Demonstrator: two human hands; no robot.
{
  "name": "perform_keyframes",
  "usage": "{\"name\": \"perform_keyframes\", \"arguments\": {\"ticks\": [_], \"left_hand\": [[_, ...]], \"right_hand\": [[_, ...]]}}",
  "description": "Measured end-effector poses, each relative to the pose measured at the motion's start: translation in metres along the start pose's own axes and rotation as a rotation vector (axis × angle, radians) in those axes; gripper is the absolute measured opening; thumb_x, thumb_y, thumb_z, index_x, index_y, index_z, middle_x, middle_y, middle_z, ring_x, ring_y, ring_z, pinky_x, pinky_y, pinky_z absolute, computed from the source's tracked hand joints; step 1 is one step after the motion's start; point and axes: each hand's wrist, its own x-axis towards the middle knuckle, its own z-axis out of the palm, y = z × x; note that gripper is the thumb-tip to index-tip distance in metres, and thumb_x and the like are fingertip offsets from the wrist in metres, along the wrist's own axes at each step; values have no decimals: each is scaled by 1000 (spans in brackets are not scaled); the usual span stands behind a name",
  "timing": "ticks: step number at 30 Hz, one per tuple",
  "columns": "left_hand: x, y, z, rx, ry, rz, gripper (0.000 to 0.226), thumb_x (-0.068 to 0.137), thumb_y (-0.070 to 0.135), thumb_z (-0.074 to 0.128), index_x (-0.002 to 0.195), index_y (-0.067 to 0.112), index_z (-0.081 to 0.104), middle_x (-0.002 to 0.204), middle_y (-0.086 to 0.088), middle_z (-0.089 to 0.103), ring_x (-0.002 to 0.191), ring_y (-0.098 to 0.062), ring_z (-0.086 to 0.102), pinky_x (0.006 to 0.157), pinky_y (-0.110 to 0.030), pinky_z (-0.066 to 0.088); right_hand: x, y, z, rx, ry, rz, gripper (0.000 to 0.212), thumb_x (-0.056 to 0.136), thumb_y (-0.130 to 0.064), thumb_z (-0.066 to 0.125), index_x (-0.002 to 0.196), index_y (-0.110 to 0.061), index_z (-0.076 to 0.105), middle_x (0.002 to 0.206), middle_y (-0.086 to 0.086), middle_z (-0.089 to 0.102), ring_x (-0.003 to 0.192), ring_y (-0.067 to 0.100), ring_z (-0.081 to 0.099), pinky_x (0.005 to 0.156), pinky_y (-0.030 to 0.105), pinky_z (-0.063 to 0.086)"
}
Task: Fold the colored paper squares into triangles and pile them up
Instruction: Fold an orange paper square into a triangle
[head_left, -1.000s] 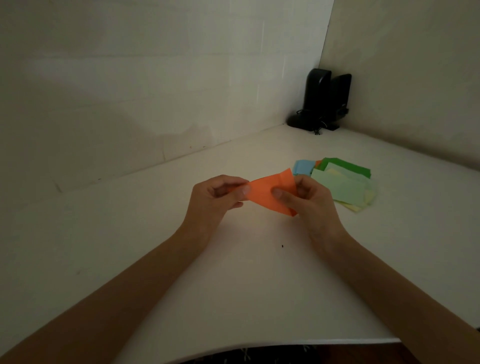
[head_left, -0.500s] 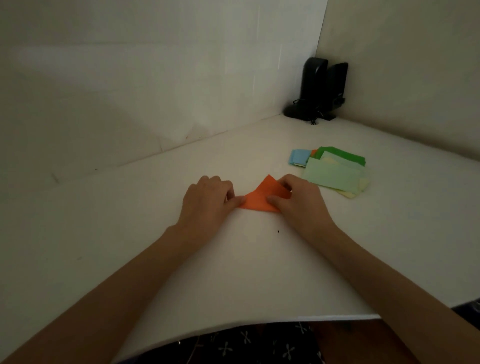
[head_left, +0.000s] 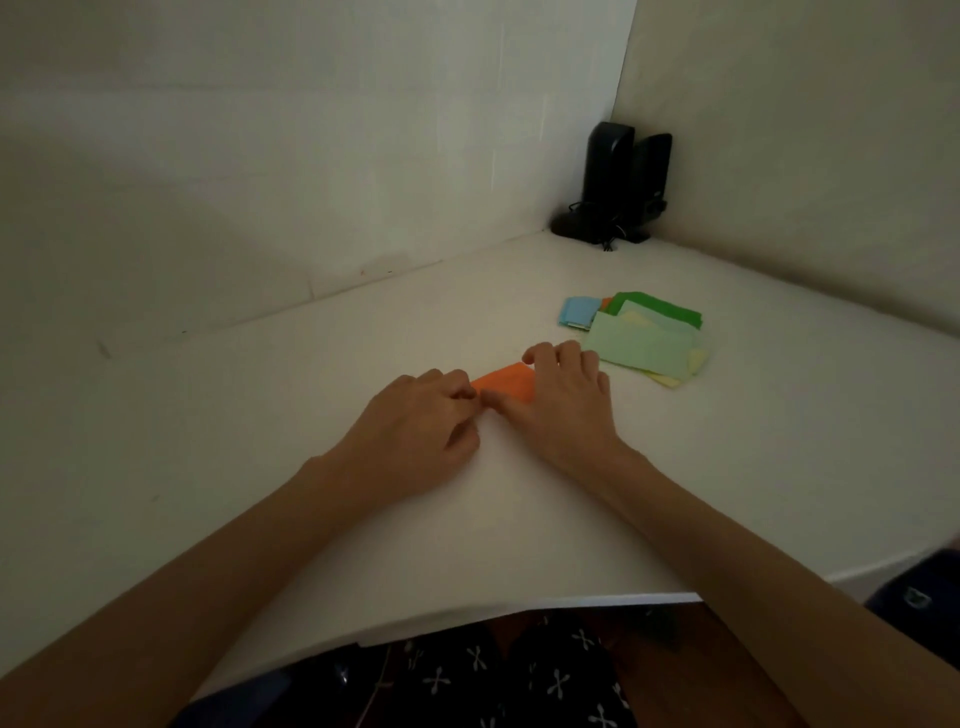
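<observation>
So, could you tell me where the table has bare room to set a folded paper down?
Free: the table left of the left hand, up to the wall; the stretch between the forearms toward the near edge. Crowded: around the orange paper at both hands, the paper pile beside the right hand, the speakers in the corner.

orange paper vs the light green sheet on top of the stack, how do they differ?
Orange paper lies partly covered by left hand and right hand; light green sheet is untouched. Orange paper lies alone on the table; light green sheet tops a stack. Both lie flat.
</observation>
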Motion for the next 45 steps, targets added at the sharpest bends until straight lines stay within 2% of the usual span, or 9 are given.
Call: {"name": "perform_keyframes", "arguments": {"ticks": [8, 17, 22, 26, 32, 35, 40, 42, 45], "left_hand": [[-7, 5, -3, -32, 44, -23, 45, 86, 35, 33, 103, 15, 69, 94, 0, 66, 72, -22, 62, 61, -28, 48], [3, 4, -2, -133, 57, -145, 61, 80, 57, 18, 101, 21, 62, 103, 8, 57, 84, -19, 61, 68, -28, 45], [14, 2, 3, -149, -17, -183, 63, 73, 73, 32, 104, 23, 55, 103, 8, 48, 80, -16, 58, 69, -28, 44], [16, -8, 7, -371, -22, -211, 62, 71, 69, 38, 109, 24, 54, 109, 10, 44, 91, -13, 57, 79, -29, 46], [17, -14, 10, -395, 0, -183, 56, 70, 68, 43, 104, 25, 56, 106, 9, 47, 92, -13, 56, 82, -33, 47], [15, -14, 8, -425, 132, 1, 35, 77, 51, 53, 92, 22, 65, 101, 5, 55, 86, -13, 57, 79, -39, 48], [7, -15, 1, -649, -90, 39, 31, 71, 55, 63, 91, 31, 64, 107, 7, 59, 102, -6, 55, 92, -26, 41], [7, -17, 2, -648, -73, 49, 31, 73, 52, 64, 91, 27, 65, 105, 8, 61, 100, -5, 57, 91, -25, 42], [7, -15, 1, -606, 62, 43, 24, 79, 46, 58, 88, 26, 67, 89, 18, 63, 84, 3, 58, 77, -20, 45]], "right_hand": [[-6, 32, -13, 106, -159, 103, 57, 87, -48, 55, 136, -27, 33, 137, 7, 29, 131, 26, 22, 109, 36, 17], [3, 68, -35, 314, -234, -117, 29, 93, -12, 52, 118, -25, 59, 130, 1, 49, 126, 21, 35, 102, 26, 22], [22, 40, -34, 433, -436, -404, 29, 86, -17, 66, 114, -24, 63, 120, -9, 53, 109, -13, 43, 92, 4, 27], [15, 42, -33, 405, -611, -421, 46, 75, -33, 76, 114, -43, 53, 123, -21, 46, 114, -8, 39, 96, 6, 28], [13, 43, -23, 370, -432, -540, 27, 80, -28, 72, 106, -26, 66, 121, -10, 54, 110, -8, 40, 89, -2, 25], [13, 44, -20, 414, -459, -547, 22, 80, -28, 73, 101, -28, 65, 120, -11, 52, 111, -10, 39, 89, -1, 23], [12, 40, -16, 423, -428, -527, 15, 82, -38, 65, 93, -28, 64, 114, -9, 53, 106, -4, 39, 90, 3, 24], [12, 39, -13, 429, -384, -501, 25, 84, -46, 56, 93, -24, 65, 110, -9, 55, 102, 3, 43, 89, 6, 27], [12, 39, -17, 452, -394, -505, 15, 88, -32, 62, 95, -19, 66, 109, -6, 57, 100, 0, 44, 88, 6, 28]]}}
